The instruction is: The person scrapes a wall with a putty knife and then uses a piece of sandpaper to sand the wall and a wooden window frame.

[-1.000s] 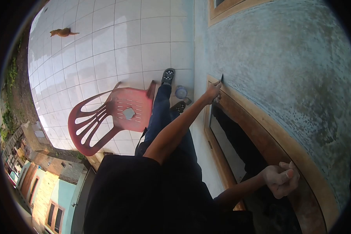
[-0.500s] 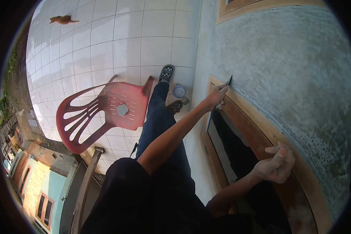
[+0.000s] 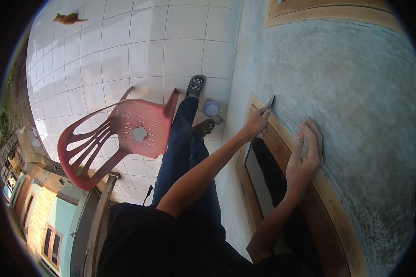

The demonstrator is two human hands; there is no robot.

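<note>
My left hand [image 3: 258,123] grips a putty knife [image 3: 271,101], its thin blade pointing up at the plastered wall just above the wooden window frame [image 3: 280,129]. The handle is mostly hidden in the closed fingers. Lower along the same frame, my right hand [image 3: 306,150] lies against the blue-grey wall [image 3: 351,101], fingers extended and holding nothing. The wall has a mottled, patchy surface. Dark glass [image 3: 263,171] fills the window beneath my forearms.
A red plastic chair [image 3: 148,117] stands to the left, with a pale flat piece [image 3: 139,134] on its seat. By my feet on the white tiles [image 3: 185,55] is a small tub [image 3: 211,109]. A cat [image 3: 68,19] is farther off. Another wooden frame [image 3: 305,11] is higher up.
My right hand has moved up and left from over the window frame, uncurling its fingers onto the wall. My left hand keeps the putty knife at nearly the same spot.
</note>
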